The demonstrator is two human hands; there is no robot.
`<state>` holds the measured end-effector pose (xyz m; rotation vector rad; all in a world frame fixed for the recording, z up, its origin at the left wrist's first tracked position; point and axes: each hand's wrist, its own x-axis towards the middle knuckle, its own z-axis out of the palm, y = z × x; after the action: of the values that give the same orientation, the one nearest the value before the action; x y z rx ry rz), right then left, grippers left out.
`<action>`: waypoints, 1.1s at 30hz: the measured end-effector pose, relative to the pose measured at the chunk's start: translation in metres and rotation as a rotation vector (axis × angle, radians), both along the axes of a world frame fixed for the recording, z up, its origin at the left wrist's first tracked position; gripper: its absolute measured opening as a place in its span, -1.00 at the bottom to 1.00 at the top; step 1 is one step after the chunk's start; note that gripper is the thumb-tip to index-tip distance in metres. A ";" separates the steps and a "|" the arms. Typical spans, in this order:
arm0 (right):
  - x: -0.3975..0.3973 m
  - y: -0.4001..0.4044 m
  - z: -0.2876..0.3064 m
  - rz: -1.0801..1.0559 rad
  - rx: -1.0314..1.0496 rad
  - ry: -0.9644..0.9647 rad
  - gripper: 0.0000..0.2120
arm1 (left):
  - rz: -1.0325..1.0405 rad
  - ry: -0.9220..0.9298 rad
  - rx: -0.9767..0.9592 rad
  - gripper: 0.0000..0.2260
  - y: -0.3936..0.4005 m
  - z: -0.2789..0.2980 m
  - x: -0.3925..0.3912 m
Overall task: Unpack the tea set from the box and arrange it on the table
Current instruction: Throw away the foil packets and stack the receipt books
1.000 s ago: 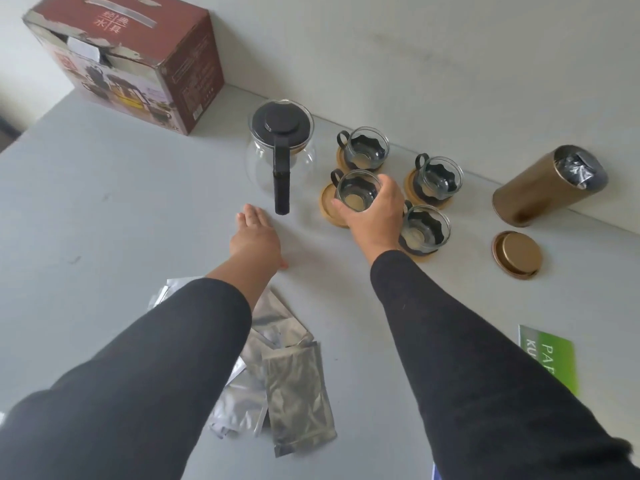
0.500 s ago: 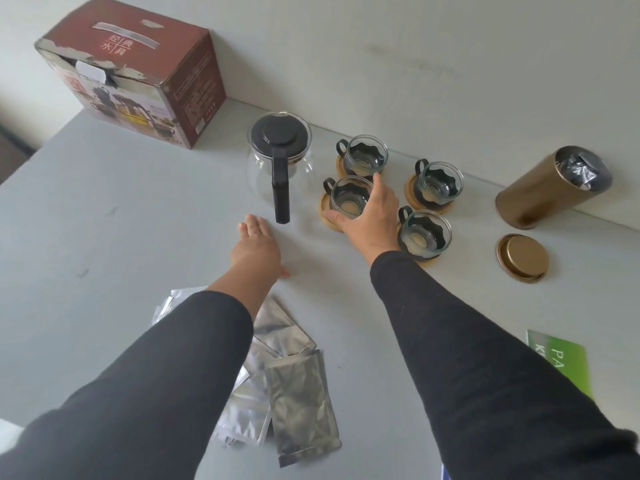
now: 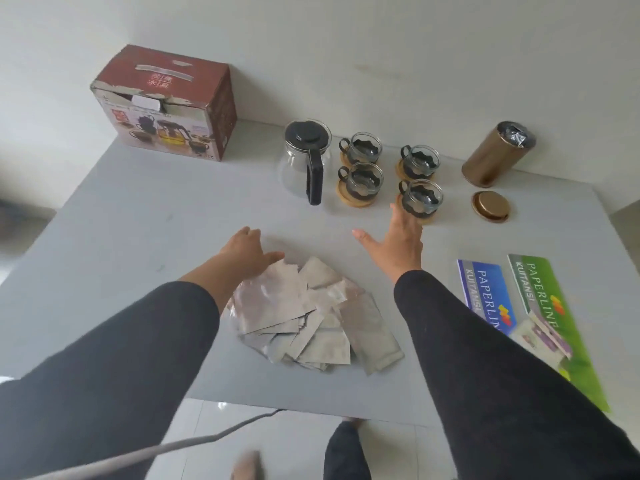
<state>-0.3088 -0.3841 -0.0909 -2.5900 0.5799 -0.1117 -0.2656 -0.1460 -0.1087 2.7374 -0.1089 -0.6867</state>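
A glass teapot with a black lid and handle stands at the back of the grey table. To its right, several glass cups in black holders sit on round wooden coasters, among them a front-left cup and a front-right cup. The dark red box stands at the back left. My right hand is open, fingers spread, its fingertips just short of the front-right cup. My left hand lies flat and empty at the top edge of a pile of silver foil sachets.
A gold tin lies tipped at the back right, its gold lid flat in front of it. A blue booklet and a green one lie at the right. The table's front edge is close, with floor and a cable below.
My right hand has let go of the front-left cup, which now rests on its coaster, and drawn back to the right. My left hand pulled back to the sachets. The view has moved back.
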 end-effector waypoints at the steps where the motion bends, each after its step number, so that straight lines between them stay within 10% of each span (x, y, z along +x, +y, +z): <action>1: -0.010 0.007 0.000 -0.019 0.019 0.081 -0.19 | -0.001 0.008 0.011 -0.30 0.012 -0.001 -0.006; 11: -0.077 0.036 -0.004 -0.225 0.158 0.649 0.03 | 0.093 0.091 0.080 -0.06 0.016 -0.004 -0.061; 19: -0.092 0.056 -0.027 -0.276 0.144 0.613 -0.13 | 0.216 0.084 0.091 0.13 -0.017 -0.019 -0.092; 26: -0.086 0.067 -0.022 -0.141 0.101 0.519 -0.59 | 0.210 0.062 -0.035 -0.16 -0.029 -0.019 -0.095; 33: -0.085 0.061 -0.024 -0.228 0.221 0.505 -0.57 | 0.183 0.053 -0.020 -0.16 -0.033 -0.015 -0.099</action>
<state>-0.3941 -0.3228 -0.1153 -2.3248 1.0031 0.5173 -0.3643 -0.1785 -0.1239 2.6652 0.1441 -0.7010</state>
